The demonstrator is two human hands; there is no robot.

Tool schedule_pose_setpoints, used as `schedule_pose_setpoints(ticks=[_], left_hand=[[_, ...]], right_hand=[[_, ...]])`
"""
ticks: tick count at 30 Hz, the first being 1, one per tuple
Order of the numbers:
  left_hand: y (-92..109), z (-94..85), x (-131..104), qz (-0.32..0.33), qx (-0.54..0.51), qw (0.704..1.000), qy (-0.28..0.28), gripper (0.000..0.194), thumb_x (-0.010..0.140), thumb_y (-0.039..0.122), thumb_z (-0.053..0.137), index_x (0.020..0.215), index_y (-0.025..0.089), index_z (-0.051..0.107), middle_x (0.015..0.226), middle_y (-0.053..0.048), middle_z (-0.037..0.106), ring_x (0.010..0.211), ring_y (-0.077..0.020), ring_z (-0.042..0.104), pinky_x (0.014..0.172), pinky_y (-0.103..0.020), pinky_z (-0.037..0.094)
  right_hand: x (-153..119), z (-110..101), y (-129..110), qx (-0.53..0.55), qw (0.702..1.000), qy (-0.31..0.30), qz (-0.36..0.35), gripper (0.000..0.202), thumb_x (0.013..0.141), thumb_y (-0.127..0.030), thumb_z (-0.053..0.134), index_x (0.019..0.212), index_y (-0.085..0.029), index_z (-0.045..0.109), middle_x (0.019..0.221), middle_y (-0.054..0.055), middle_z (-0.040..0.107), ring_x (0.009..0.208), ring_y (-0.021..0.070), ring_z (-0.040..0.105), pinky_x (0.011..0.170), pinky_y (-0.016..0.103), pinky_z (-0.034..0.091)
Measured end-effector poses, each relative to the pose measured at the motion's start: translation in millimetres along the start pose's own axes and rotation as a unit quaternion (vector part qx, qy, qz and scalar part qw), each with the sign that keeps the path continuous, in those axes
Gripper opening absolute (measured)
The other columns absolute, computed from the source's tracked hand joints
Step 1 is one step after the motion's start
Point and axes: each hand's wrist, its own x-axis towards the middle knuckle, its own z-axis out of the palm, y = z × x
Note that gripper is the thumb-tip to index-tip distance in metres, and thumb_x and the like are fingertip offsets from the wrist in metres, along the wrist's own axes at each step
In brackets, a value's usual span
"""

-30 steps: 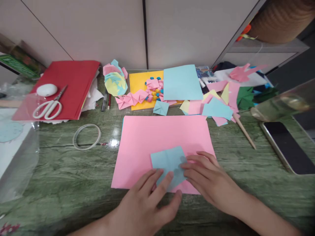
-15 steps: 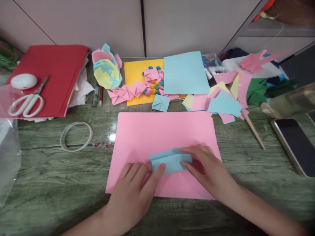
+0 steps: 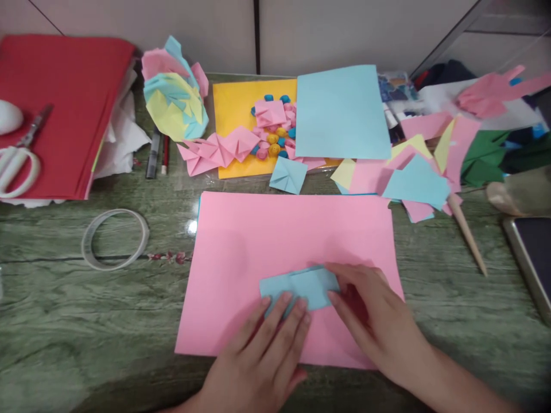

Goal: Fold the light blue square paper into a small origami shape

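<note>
A small folded piece of light blue paper (image 3: 301,287) lies on a larger pink sheet (image 3: 297,229). The fingers of my left hand (image 3: 267,344) are stretched out, with their tips pressing on its lower left part. My right hand (image 3: 379,321) pinches the right end between thumb and index finger. Beyond the pink sheet lies a small blue folded square (image 3: 288,175), near a chain of pink folded pieces (image 3: 219,149).
Scissors (image 3: 19,160) rest on red paper (image 3: 73,86) at left, with a tape roll (image 3: 86,246) nearer. At the back are yellow paper (image 3: 236,103), a blue sheet (image 3: 342,115) and paper scraps (image 3: 417,183). A wooden stick (image 3: 469,238) and a phone (image 3: 531,258) lie right.
My left hand has gone from pressing with its thumb to laying several outstretched fingers on the blue paper. The paper's upper flap now looks flatter. The view has moved closer.
</note>
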Motion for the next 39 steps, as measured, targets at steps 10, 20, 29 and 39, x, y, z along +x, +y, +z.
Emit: schedule_pose_setpoints(ticks=[10,20,29,39], left_hand=[[-2.3,3.3,1.6,-0.016,-0.017,1.000,0.008,0.046,0.081,0.043,0.043,0.119,0.018,0.048,0.131,-0.004,0.043,0.120,-0.0235,0.037,0.105,-0.041,0.016],[-6.0,4.5,2.7,-0.035,-0.030,0.999,-0.012,0.054,0.080,0.052,0.039,0.125,0.022,0.042,0.133,-0.005,0.041,0.122,-0.0231,0.033,0.103,-0.038,0.018],[-6.2,8.2,3.9,-0.047,-0.025,0.999,-0.004,0.053,0.079,0.052,0.040,0.123,0.023,0.044,0.133,-0.004,0.041,0.123,-0.0232,0.031,0.103,-0.040,0.015],[-3.9,9.6,2.8,-0.058,-0.013,0.998,0.001,0.048,0.080,0.051,0.040,0.121,0.026,0.047,0.134,-0.003,0.040,0.129,-0.0236,0.019,0.104,-0.046,0.007]], right_hand=[[4.7,3.7,1.0,0.000,1.000,0.018,0.007,0.029,0.081,-0.017,0.045,0.110,-0.019,0.045,0.083,0.003,0.057,0.078,0.0157,0.053,0.073,0.032,0.041],[4.9,4.2,0.3,0.004,1.000,0.021,-0.006,0.013,0.079,-0.012,0.047,0.088,-0.018,0.053,0.078,0.003,0.055,0.078,0.0165,0.051,0.074,0.033,0.037],[6.2,5.1,-2.5,0.002,0.999,0.035,-0.013,0.016,0.078,-0.008,0.046,0.088,-0.016,0.056,0.077,0.004,0.055,0.076,0.0161,0.050,0.071,0.031,0.038],[6.6,5.3,-2.0,-0.005,0.999,0.045,-0.011,0.014,0.079,-0.010,0.046,0.088,-0.016,0.055,0.076,0.004,0.055,0.074,0.0158,0.051,0.071,0.031,0.039]])
